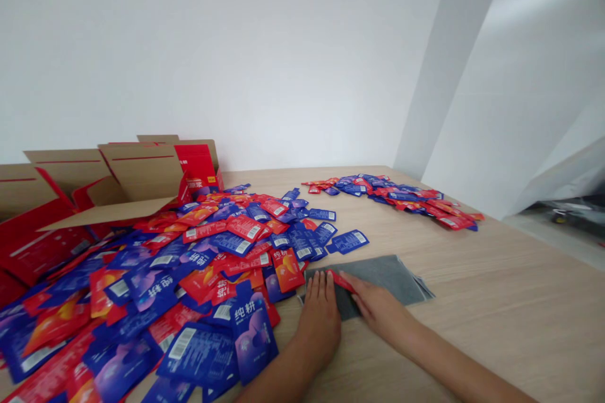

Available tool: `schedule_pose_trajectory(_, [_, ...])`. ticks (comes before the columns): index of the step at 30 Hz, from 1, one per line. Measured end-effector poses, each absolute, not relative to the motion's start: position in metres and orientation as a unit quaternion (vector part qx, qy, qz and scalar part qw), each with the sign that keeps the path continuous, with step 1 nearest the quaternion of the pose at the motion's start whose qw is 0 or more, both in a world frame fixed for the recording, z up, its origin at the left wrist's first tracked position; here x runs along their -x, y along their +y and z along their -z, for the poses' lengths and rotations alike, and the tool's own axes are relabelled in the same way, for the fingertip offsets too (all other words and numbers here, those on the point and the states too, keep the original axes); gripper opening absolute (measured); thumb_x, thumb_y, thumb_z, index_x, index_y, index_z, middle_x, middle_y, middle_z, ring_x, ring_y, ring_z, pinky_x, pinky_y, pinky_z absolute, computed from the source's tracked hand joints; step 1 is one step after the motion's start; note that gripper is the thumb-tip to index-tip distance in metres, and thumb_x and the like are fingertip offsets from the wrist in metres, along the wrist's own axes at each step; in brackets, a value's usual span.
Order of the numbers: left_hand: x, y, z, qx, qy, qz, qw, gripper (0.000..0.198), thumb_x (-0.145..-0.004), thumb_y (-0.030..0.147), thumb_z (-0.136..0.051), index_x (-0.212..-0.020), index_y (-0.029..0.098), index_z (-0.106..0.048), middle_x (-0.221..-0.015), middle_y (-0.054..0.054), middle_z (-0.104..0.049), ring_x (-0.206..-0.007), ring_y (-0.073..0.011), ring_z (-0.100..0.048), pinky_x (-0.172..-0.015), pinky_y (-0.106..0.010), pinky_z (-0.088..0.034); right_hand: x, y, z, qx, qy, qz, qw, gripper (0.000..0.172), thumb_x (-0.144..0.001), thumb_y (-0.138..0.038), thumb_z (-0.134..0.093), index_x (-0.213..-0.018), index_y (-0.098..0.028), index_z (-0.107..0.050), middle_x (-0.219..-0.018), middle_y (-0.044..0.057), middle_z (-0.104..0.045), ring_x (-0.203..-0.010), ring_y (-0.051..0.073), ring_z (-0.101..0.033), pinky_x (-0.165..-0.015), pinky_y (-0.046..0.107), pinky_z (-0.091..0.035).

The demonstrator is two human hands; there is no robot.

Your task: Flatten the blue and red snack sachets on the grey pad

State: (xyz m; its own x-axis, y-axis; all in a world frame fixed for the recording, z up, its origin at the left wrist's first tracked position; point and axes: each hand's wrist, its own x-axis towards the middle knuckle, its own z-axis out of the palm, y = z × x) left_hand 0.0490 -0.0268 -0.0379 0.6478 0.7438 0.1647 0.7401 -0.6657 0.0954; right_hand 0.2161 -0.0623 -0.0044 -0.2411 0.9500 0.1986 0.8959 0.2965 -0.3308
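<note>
A stack of grey plastic bags lies flat on the wooden table. My left hand rests on the left end of the bags, fingers extended forward and lying flat side by side. Just right of it, my right hand pinches a red packet over the bags; part of the packet is hidden by the fingers. Close by on the left spreads a large heap of red and blue packets, with a blue packet beside my left forearm.
Open red and brown cardboard boxes stand at the back left behind the heap. A second, smaller pile of red and blue packets lies toward the table's back right edge. A white wall rises behind the table.
</note>
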Motion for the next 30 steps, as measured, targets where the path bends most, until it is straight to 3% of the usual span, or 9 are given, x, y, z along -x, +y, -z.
schedule_pose_trajectory(3, [-0.049, -0.026, 0.043, -0.909, 0.406, -0.097, 0.004, 0.062, -0.077, 0.010, -0.035, -0.137, 0.000, -0.028, -0.143, -0.020, -0.029, -0.133, -0.0286, -0.022, -0.107, -0.042, -0.024, -0.247, -0.053, -0.005, 0.640, -0.720, -0.094, 0.251, 0.049, -0.086, -0.020, -0.032, -0.133, -0.016, -0.042, -0.127, 0.011, -0.056, -0.113, 0.021, -0.055, -0.096, 0.039, -0.044])
schedule_pose_trajectory(6, [-0.050, -0.025, 0.050, -0.906, 0.409, -0.111, -0.010, 0.063, -0.076, 0.009, -0.036, -0.138, 0.001, -0.028, -0.142, -0.020, -0.031, -0.133, -0.0288, -0.022, -0.106, -0.043, -0.025, -0.273, -0.053, 0.002, 0.684, -0.679, -0.045, 0.263, 0.050, -0.086, -0.026, -0.035, -0.134, -0.014, -0.041, -0.129, 0.014, -0.054, -0.117, 0.023, -0.051, -0.099, 0.043, -0.041])
schedule_pose_trajectory(9, [-0.051, -0.025, 0.053, -0.904, 0.410, -0.117, -0.017, 0.063, -0.076, 0.007, -0.035, -0.138, 0.001, -0.027, -0.142, -0.020, -0.030, -0.133, -0.0289, -0.022, -0.106, -0.044, -0.025, -0.278, -0.062, 0.022, 0.648, -0.727, -0.003, 0.225, 0.050, -0.089, -0.038, -0.038, -0.135, -0.017, -0.041, -0.138, 0.013, -0.044, -0.127, 0.023, -0.040, -0.104, 0.045, -0.034])
schedule_pose_trajectory(13, [-0.052, -0.027, 0.050, -0.907, 0.407, -0.109, -0.014, 0.061, -0.076, 0.007, -0.035, -0.137, -0.001, -0.028, -0.142, -0.022, -0.030, -0.132, -0.0304, -0.022, -0.106, -0.044, -0.025, -0.258, -0.065, 0.040, 0.624, -0.763, 0.023, 0.167, 0.049, -0.093, -0.037, -0.029, -0.137, -0.019, -0.039, -0.143, 0.011, -0.036, -0.132, 0.022, -0.032, -0.105, 0.047, -0.031])
schedule_pose_trajectory(21, [-0.052, -0.025, 0.048, -0.908, 0.405, -0.106, -0.017, 0.061, -0.076, 0.008, -0.036, -0.135, 0.000, -0.032, -0.140, -0.021, -0.033, -0.131, -0.0304, -0.024, -0.105, -0.043, -0.027, -0.231, -0.027, 0.031, 0.660, -0.740, 0.033, 0.127, 0.050, -0.092, -0.037, -0.032, -0.134, -0.013, -0.042, -0.142, 0.014, -0.037, -0.132, 0.024, -0.031, -0.105, 0.045, -0.030])
schedule_pose_trajectory(27, [-0.052, -0.026, 0.042, -0.907, 0.409, -0.100, 0.002, 0.059, -0.077, 0.009, -0.035, -0.135, -0.003, -0.031, -0.140, -0.022, -0.032, -0.131, -0.0311, -0.025, -0.106, -0.044, -0.026, -0.228, -0.061, 0.039, 0.633, -0.762, 0.012, 0.132, 0.073, -0.080, -0.052, -0.050, -0.138, -0.009, -0.036, -0.145, 0.020, -0.029, -0.135, 0.030, -0.021, -0.106, 0.049, -0.028])
schedule_pose_trajectory(30, [-0.051, -0.027, 0.041, -0.908, 0.407, -0.104, 0.013, 0.060, -0.077, 0.010, -0.036, -0.136, -0.002, -0.029, -0.141, -0.022, -0.031, -0.132, -0.0304, -0.024, -0.106, -0.043, -0.025, -0.227, -0.085, 0.034, 0.617, -0.779, -0.001, 0.111, 0.063, -0.083, -0.038, -0.048, -0.137, -0.008, -0.037, -0.144, 0.019, -0.031, -0.133, 0.029, -0.025, -0.106, 0.046, -0.030])
